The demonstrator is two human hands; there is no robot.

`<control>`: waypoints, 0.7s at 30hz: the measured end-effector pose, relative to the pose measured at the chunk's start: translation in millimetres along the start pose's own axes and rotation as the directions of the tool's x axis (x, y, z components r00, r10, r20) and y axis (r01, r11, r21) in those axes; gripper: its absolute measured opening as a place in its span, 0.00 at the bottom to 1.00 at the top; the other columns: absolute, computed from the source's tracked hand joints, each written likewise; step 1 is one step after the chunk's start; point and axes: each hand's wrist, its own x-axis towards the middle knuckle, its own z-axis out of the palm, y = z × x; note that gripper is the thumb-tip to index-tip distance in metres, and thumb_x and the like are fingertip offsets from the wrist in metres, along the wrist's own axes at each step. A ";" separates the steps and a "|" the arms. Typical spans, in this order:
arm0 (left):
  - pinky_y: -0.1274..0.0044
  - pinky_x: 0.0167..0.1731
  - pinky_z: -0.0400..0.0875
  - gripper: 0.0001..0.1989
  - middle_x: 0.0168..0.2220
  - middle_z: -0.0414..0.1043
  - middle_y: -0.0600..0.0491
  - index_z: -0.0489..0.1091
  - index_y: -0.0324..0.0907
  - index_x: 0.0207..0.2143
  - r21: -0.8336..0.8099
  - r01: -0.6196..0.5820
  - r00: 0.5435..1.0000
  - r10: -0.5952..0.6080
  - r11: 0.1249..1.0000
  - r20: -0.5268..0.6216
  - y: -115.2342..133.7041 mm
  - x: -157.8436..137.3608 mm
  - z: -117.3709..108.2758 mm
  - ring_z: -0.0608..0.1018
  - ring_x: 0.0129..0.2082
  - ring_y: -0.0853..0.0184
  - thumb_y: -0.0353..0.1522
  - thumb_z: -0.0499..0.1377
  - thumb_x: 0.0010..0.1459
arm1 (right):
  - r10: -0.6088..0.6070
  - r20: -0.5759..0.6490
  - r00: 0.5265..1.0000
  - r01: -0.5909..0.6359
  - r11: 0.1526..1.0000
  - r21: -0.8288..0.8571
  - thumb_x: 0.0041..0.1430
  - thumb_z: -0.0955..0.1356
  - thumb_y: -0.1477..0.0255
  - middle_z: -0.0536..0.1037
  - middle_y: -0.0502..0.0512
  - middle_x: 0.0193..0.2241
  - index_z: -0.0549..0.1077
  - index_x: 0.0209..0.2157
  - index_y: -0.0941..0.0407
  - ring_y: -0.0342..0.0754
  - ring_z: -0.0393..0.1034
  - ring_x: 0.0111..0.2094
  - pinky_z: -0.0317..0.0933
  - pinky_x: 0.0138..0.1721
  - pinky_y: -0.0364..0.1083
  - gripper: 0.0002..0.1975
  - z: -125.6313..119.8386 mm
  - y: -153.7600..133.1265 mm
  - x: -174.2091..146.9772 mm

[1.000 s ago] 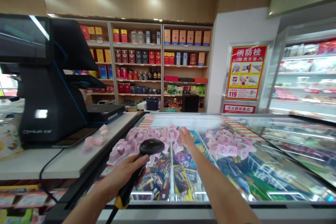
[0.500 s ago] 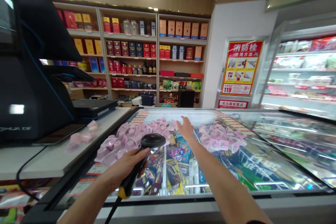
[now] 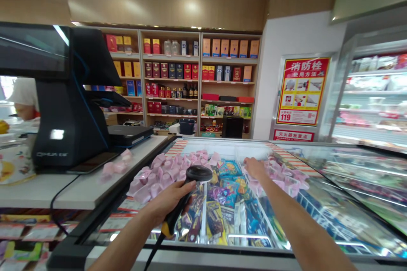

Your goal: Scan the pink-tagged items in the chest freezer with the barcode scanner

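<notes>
My left hand (image 3: 176,198) is wrapped round a black and yellow handheld barcode scanner (image 3: 199,173), its head pointing away from me over the freezer lid. Left of and beyond the scanner, a heap of small pink cup-shaped packs (image 3: 159,175) lies on the glass. My right hand (image 3: 254,168) reaches to the left edge of a second heap of pink packs (image 3: 288,178), on the right. Its fingers look curled and mostly turned from view, so anything inside them is hidden.
Under the glass of the chest freezer (image 3: 222,250) lie colourful ice-cream packets (image 3: 219,216). Left is a counter (image 3: 73,192) with a checkout terminal (image 3: 60,135), a cable and more pink packs (image 3: 118,165). Behind the terminal a person's sleeve (image 3: 25,93) shows. Shelves (image 3: 200,70) of boxed goods stand behind.
My right hand has moved right, from the left heap to the right heap, and its fingers have gone from spread to curled. The scanner stays in my left hand. The view has shifted left and up.
</notes>
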 end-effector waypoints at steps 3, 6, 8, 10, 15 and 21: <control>0.82 0.16 0.58 0.17 0.16 0.63 0.60 0.59 0.41 0.25 0.002 -0.013 1.000 0.013 1.000 0.018 0.1 0.2 -1.0 0.66 0.15 0.76 0.45 0.56 0.42 | -0.027 -0.113 0.993 0.051 0.975 0.218 0.44 0.62 0.73 0.69 0.52 0.27 0.69 0.31 0.55 0.48 0.64 0.35 0.50 0.42 0.53 0.09 -1.7 -9.7 1.3; 0.82 0.16 0.58 0.16 0.16 0.63 0.60 0.59 0.41 0.25 -0.009 -0.018 1.000 0.018 1.000 0.013 2.2 0.4 -0.5 0.66 0.15 0.76 0.44 0.56 0.43 | 0.132 -0.107 0.986 -0.014 0.688 0.725 0.44 0.60 0.69 0.69 0.50 0.24 0.66 0.34 0.55 0.46 0.66 0.29 0.57 0.35 0.47 0.12 -2.0 -28.1 -2.3; 0.82 0.16 0.59 0.16 0.16 0.63 0.60 0.58 0.41 0.25 -0.017 -0.028 1.000 0.028 0.999 0.012 5.1 0.2 1.4 0.66 0.14 0.76 0.44 0.56 0.43 | 0.201 0.040 0.979 -0.107 0.334 0.937 0.44 0.59 0.69 0.69 0.49 0.21 0.64 0.33 0.55 0.45 0.66 0.26 0.60 0.31 0.46 0.11 0.9 -42.4 -10.6; 0.83 0.15 0.59 0.16 0.17 0.63 0.60 0.58 0.40 0.25 -0.009 -0.041 0.999 0.042 0.999 0.021 8.5 -0.8 4.2 0.65 0.14 0.77 0.44 0.55 0.44 | 0.197 0.178 0.964 -0.191 0.048 0.980 0.43 0.60 0.70 0.69 0.49 0.19 0.63 0.30 0.54 0.44 0.66 0.24 0.61 0.30 0.46 0.09 5.8 -55.0 -22.4; 0.83 0.14 0.58 0.15 0.17 0.63 0.60 0.57 0.40 0.24 0.024 -0.059 0.997 0.057 0.998 0.055 13.6 -6.6 9.2 0.65 0.14 0.77 0.43 0.54 0.45 | 0.222 0.355 0.908 -0.293 -0.269 0.917 0.42 0.60 0.76 0.68 0.48 0.17 0.62 0.28 0.54 0.43 0.66 0.23 0.63 0.29 0.45 0.07 14.8 -70.8 -46.4; 0.83 0.14 0.59 0.15 0.17 0.63 0.60 0.57 0.40 0.25 -0.010 -0.058 0.996 0.058 0.998 0.071 11.4 -9.6 4.8 0.65 0.14 0.77 0.43 0.54 0.45 | 0.232 0.372 0.899 -0.295 -0.305 0.905 0.40 0.60 0.79 0.68 0.47 0.16 0.62 0.27 0.55 0.42 0.66 0.21 0.63 0.29 0.44 0.09 19.7 -69.8 -48.6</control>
